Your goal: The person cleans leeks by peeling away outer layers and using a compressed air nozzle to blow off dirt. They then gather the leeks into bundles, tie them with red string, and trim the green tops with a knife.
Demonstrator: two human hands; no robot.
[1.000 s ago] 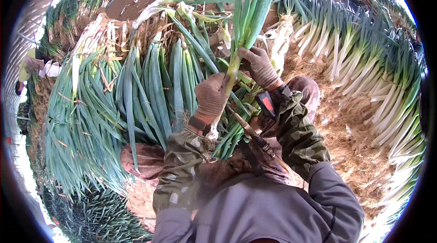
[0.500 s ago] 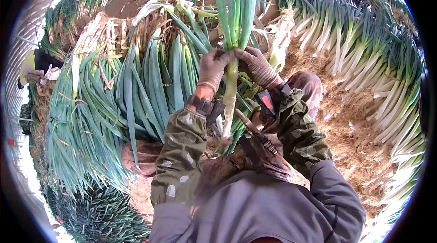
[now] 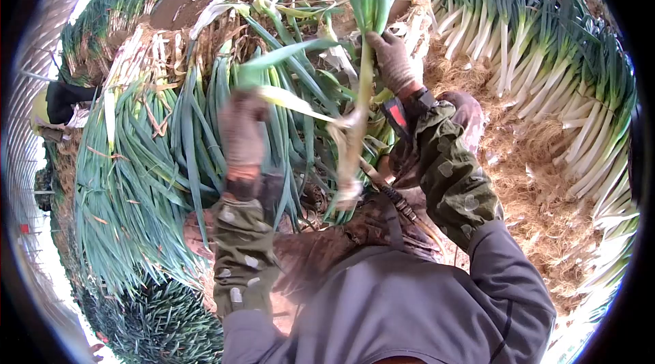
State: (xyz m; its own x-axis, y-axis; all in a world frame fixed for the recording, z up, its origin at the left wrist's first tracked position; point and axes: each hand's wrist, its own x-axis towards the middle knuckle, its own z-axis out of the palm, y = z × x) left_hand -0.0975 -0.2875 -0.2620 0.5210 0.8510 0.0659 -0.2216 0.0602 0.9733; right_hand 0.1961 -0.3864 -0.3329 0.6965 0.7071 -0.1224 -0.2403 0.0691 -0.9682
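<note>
My right hand [image 3: 394, 60], in a knitted work glove, is closed around a large green onion [image 3: 367, 74] just below its green leaves. The onion hangs upright with its root end down, slightly smeared by motion. Off to the left, my gloved left hand [image 3: 242, 132] is blurred and closed on a leaf [image 3: 293, 101]. That leaf is a pale, peeled outer one, stretching from the hand toward the onion's lower stalk, and its green tip shows above the hand. A pile of green onions [image 3: 136, 159] with long green tops lies under and beside my left hand.
Rows of green onions with white stalks [image 3: 546, 101] curve along the right side, with dry roots [image 3: 539, 193] beneath them. A thin pointed tool with a wrapped handle [image 3: 399, 204] lies by my lap. Another person [image 3: 61, 101] is at the far left.
My left hand has left the stalk and swung left, pulling a leaf away from it. My right hand has risen slightly with the onion, which has shifted right and up.
</note>
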